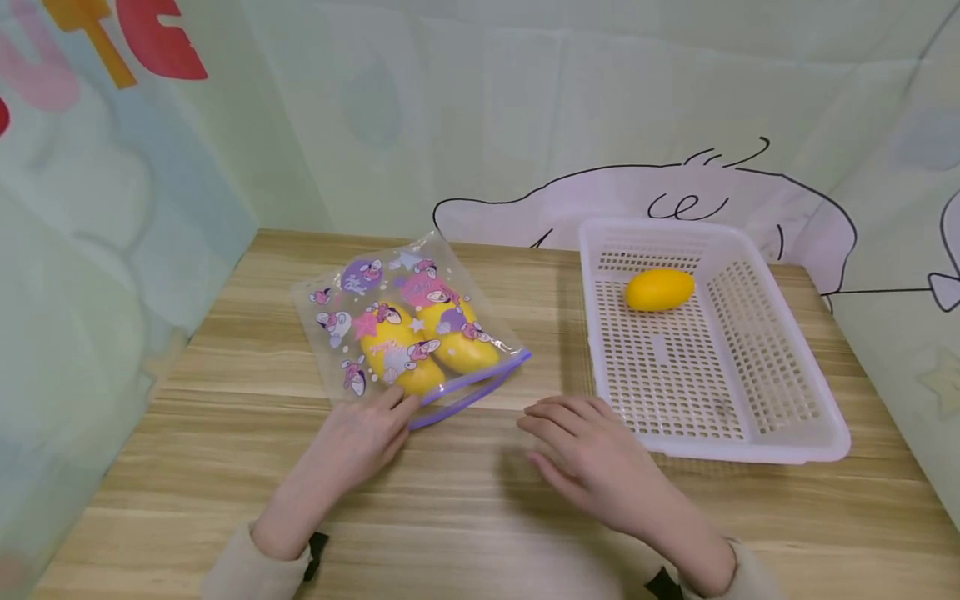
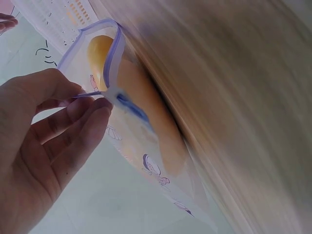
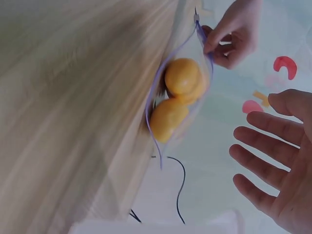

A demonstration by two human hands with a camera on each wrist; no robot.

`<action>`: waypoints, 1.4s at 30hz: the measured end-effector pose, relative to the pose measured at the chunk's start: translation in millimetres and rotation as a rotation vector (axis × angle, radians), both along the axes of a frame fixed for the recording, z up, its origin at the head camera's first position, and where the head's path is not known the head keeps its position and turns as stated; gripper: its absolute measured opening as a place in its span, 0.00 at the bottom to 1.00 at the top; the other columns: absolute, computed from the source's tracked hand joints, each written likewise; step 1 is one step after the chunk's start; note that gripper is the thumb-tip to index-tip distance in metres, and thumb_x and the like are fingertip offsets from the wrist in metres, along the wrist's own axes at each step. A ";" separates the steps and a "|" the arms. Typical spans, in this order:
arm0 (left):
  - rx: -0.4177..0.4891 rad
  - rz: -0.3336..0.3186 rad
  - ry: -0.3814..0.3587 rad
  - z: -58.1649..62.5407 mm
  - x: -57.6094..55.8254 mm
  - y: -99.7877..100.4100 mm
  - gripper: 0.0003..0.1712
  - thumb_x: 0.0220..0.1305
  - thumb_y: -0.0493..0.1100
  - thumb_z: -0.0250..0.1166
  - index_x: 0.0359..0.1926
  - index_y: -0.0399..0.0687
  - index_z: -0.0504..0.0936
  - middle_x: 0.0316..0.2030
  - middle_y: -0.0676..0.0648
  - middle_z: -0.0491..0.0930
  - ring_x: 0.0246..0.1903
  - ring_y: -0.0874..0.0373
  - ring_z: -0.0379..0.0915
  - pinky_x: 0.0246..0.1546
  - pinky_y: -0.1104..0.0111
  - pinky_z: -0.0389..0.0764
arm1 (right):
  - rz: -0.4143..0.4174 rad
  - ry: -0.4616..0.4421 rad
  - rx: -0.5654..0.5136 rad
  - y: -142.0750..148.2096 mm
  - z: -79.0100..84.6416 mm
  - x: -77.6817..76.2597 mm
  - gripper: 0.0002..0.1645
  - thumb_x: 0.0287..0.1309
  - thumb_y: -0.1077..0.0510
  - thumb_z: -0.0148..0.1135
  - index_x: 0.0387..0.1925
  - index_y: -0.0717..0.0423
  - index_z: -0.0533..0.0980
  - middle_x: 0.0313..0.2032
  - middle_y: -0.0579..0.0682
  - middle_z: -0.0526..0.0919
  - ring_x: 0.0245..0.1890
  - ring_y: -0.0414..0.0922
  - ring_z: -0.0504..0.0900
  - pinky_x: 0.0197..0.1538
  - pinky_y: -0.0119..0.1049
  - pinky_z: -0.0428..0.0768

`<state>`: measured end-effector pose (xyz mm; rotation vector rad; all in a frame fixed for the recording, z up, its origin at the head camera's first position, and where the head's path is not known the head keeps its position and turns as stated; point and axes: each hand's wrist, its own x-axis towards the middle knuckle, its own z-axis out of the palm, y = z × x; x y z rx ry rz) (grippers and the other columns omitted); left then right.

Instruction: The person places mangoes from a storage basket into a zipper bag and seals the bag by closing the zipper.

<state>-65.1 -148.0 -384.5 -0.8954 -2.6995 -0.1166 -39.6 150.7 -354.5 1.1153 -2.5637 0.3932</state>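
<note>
A clear zip bag (image 1: 375, 277) with cartoon prints lies on the table, its purple-edged mouth gaping toward me. Inside it are two yellow mangoes (image 1: 461, 337), side by side; both show through the mouth in the right wrist view. My left hand (image 1: 371, 429) pinches the mouth's edge near the zip's left end, and the left wrist view shows thumb and fingertips on that purple strip (image 2: 113, 58). To the right of the bag, my right hand (image 1: 588, 454) hovers above the table, holding nothing. Its fingers (image 3: 265, 158) are spread apart in the right wrist view.
A white perforated plastic basket (image 1: 667, 421) stands on the right of the table, close beyond my right hand. Another yellow mango (image 1: 660, 290) lies toward its far end. Printed cloth (image 1: 480, 108) hangs behind the wooden table (image 1: 247, 350) and along both sides.
</note>
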 end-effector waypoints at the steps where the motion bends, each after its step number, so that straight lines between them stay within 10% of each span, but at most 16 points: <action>1: 0.001 -0.001 0.003 0.0 -0.1 0.0 0.14 0.49 0.39 0.71 0.37 0.50 0.78 0.26 0.53 0.72 0.17 0.64 0.60 0.13 0.77 0.57 | -0.007 -0.004 -0.001 2.2 1.2 0.5 0.22 0.56 0.49 0.64 0.53 0.48 0.78 0.51 0.42 0.81 0.54 0.43 0.76 0.56 0.41 0.74; 42: -0.003 0.010 -0.013 4.0 1.7 0.3 0.12 0.50 0.40 0.72 0.36 0.49 0.78 0.27 0.53 0.74 0.18 0.64 0.60 0.14 0.77 0.57 | -0.038 0.033 0.022 58.1 10.5 3.7 0.23 0.70 0.42 0.42 0.52 0.47 0.77 0.55 0.45 0.79 0.56 0.47 0.75 0.61 0.41 0.67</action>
